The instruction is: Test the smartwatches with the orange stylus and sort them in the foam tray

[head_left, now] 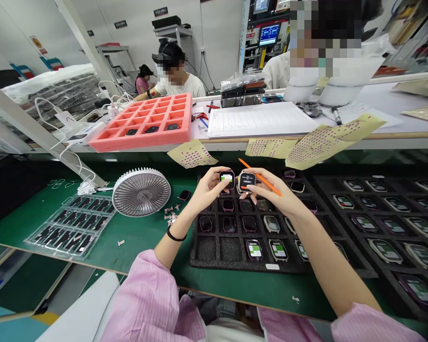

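My left hand [210, 189] is closed around a smartwatch body [227, 179] in a dark purple case, its screen lit white and green, thumb over the glass. In my right hand [271, 187] is a light-cased smartwatch body [247, 181] with a dark screen showing text. An orange stick [245, 164], perhaps a pen or pry tool, also lies across the fingers of that hand. Both watches are side by side above a black foam tray [214, 262]. Several more watch bodies sit in its compartments, some lit, such as a watch [254, 250] in the front row.
To the left stand a round fan [141, 192] and a clear plastic tray [71, 228] of dark parts. More black trays [364, 261] with watches lie on the right. A pink foam tray [139, 142] and papers [260, 118] rest on the raised shelf. Co-workers sit beyond it.
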`<state>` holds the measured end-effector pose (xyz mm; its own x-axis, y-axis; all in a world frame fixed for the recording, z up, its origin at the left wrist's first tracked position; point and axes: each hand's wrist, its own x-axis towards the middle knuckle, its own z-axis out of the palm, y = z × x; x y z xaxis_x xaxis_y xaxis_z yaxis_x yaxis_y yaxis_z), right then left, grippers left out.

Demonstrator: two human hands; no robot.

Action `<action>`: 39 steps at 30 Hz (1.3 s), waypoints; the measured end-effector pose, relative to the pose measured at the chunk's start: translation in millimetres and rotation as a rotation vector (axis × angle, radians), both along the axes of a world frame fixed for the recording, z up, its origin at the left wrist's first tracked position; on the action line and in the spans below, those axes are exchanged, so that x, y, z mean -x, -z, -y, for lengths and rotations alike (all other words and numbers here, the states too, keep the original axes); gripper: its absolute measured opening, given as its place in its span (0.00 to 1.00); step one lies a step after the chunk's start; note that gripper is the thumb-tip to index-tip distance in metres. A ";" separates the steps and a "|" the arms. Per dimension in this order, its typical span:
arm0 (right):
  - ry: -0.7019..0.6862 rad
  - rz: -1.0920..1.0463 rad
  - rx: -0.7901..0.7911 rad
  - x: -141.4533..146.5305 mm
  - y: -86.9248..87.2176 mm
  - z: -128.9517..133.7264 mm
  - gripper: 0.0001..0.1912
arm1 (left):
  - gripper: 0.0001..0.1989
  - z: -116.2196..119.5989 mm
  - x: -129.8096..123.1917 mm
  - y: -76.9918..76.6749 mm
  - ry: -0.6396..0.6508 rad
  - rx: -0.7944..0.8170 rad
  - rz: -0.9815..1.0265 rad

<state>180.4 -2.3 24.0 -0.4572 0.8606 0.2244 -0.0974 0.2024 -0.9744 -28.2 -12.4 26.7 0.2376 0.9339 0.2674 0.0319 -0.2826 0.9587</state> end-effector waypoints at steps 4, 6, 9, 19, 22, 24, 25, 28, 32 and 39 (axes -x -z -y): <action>0.044 -0.027 0.043 3.6 -3.8 3.7 0.17 | 0.18 1.5 -1.9 -0.2 -0.017 -0.008 -0.004; 0.070 -0.037 0.053 4.8 -4.1 4.5 0.16 | 0.18 1.6 -2.2 -0.2 -0.019 -0.003 -0.021; 0.107 -0.032 0.058 5.4 -3.5 4.3 0.17 | 0.18 1.7 -2.2 -0.5 -0.041 0.013 -0.032; 0.122 -0.026 0.079 5.8 -4.7 2.5 0.14 | 0.16 -0.2 -2.2 2.0 -0.086 0.064 -0.035; 0.084 0.006 0.053 2.8 -5.8 2.3 0.15 | 0.18 -0.6 -2.1 3.4 -0.031 0.074 -0.014; 0.065 0.028 0.036 0.3 -6.7 2.3 0.17 | 0.21 -0.8 -2.3 4.4 -0.003 0.079 -0.002; 0.057 0.037 0.029 -0.8 -7.1 2.3 0.18 | 0.22 -0.8 -2.3 5.0 0.001 0.080 -0.005; 0.038 0.049 0.019 -2.5 -7.4 2.0 0.21 | 0.25 -0.8 -2.6 6.2 -0.011 0.066 -0.027; 0.066 0.045 0.025 -1.2 -5.4 1.1 0.21 | 0.23 -1.0 -2.9 6.2 -0.034 0.077 -0.029; 0.188 -0.004 0.053 3.9 -3.0 1.9 0.14 | 0.15 -2.2 -4.3 4.7 -0.095 0.103 -0.021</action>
